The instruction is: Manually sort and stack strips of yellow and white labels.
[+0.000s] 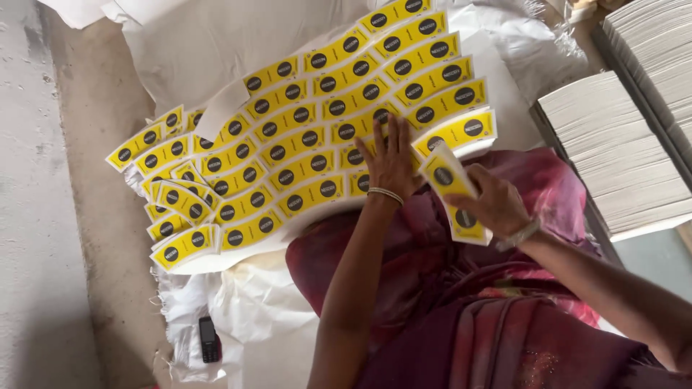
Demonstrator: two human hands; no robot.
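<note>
Left hand (393,160): flat, fingers spread, pressing on the spread of curved yellow paper blanks with black round marks (303,137).
Right hand (496,202): closed on a small stack of the same yellow blanks (450,189), just beside the spread's near edge.
Under the spread: white woven sacking (238,310).
Far right: stacked white blanks (620,158).
On the sacking, lower left: black phone (209,338).

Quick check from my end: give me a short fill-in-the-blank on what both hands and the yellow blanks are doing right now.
1. The left hand lies flat, fingers spread, on the printed sheet of ____ curved blanks.
2. The right hand grips a small stack of blanks, held over the person's ____.
3. A ____ mobile phone lies on the white sacking.
4. Stacks of plain ____ paper sheets sit to the right.

Missing words: yellow; lap; black; white
</note>
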